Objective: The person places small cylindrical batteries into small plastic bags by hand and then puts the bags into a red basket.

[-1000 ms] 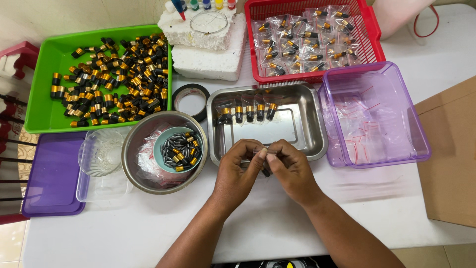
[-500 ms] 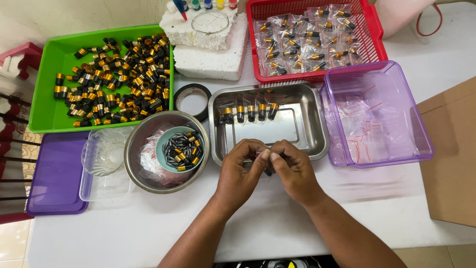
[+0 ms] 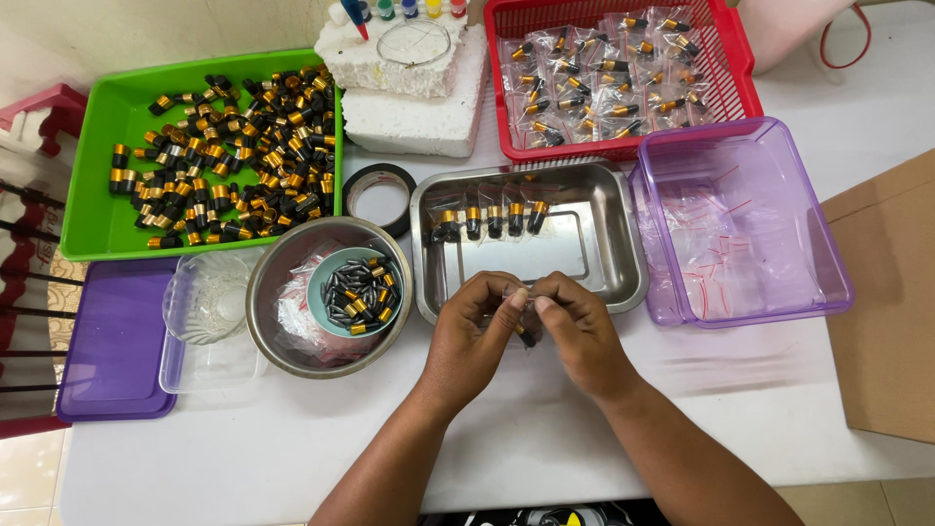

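Note:
My left hand (image 3: 474, 331) and my right hand (image 3: 577, 329) meet fingertip to fingertip over the front rim of a steel tray (image 3: 623, 244). Together they pinch a small clear plastic bag with a black and gold piece (image 3: 524, 329) in it. A row of bagged black and gold pieces (image 3: 487, 220) lies at the back of the tray. Left of my hands a steel bowl (image 3: 282, 336) holds clear bags and a small teal cup of dark pieces (image 3: 358, 292).
A green tray (image 3: 97, 219) of black and gold caps sits at back left. A red basket (image 3: 740, 78) holds bagged pieces. A purple clear box (image 3: 828, 263) has empty bags. Also a tape roll (image 3: 380, 195), foam blocks (image 3: 414, 117), a purple lid (image 3: 112, 341), a cardboard box (image 3: 891, 312).
My hands stay together over the tray's front rim, with only small finger movements on the little bag. The view has shifted slightly.

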